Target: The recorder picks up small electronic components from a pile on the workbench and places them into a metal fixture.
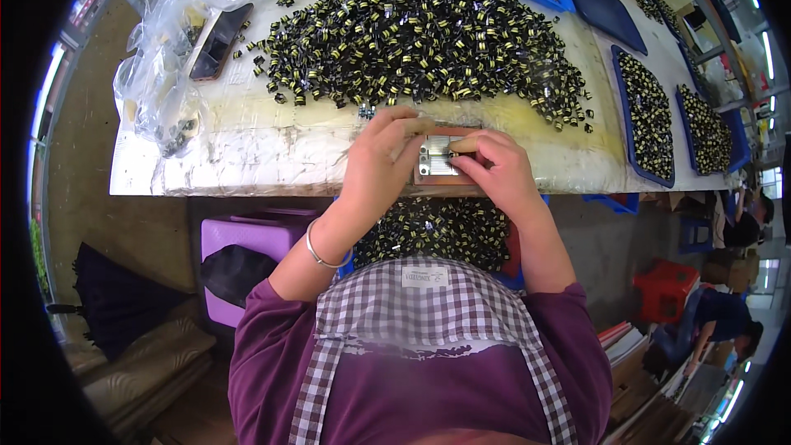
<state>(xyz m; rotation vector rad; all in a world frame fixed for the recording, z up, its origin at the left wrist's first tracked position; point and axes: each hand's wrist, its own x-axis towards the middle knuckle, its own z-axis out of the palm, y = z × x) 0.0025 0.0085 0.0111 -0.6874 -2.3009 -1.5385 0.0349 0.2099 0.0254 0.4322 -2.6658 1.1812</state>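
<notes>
A silver metal block with slots point(435, 166) lies on a reddish-brown plate point(458, 131) at the table's front edge. My right hand point(501, 168) is over the block's right side, thumb and forefinger pinched on a small dark part point(452, 153). My left hand point(383, 156) rests at the block's left side with its fingers curled together; whatever they hold, if anything, is hidden. Just behind that hand are a few small metallic pieces point(367, 112). Beyond both hands spreads a large heap of small black-and-yellow coil-like parts point(412, 37).
More such parts fill a container point(432, 231) below the table edge, at my lap. Blue trays of parts point(647, 115) stand at the right. A phone point(221, 43) and plastic bags point(156, 82) lie at the left. Other people point(725, 321) are at the far right.
</notes>
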